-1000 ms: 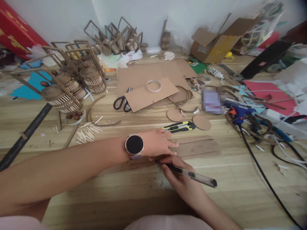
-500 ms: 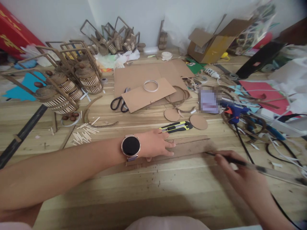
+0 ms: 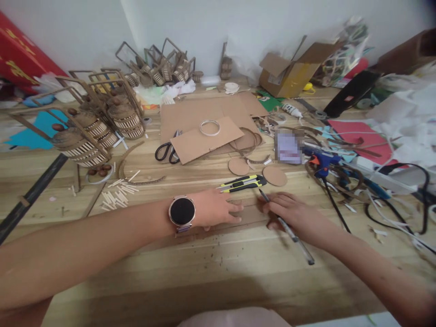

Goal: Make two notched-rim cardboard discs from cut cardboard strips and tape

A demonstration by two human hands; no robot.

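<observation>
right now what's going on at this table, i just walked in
A person's left hand lies spread on a cardboard strip. The right hand holds a pen, its tip near a black-and-yellow utility knife; whether the tip touches anything is hard to tell. Two cardboard discs lie near the knife. Farther back, a cardboard sheet partly covers a pair of scissors, and a ring rests on the sheet.

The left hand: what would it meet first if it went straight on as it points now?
The left hand would probably meet the right hand holding the pen, though depth is unclear.
</observation>
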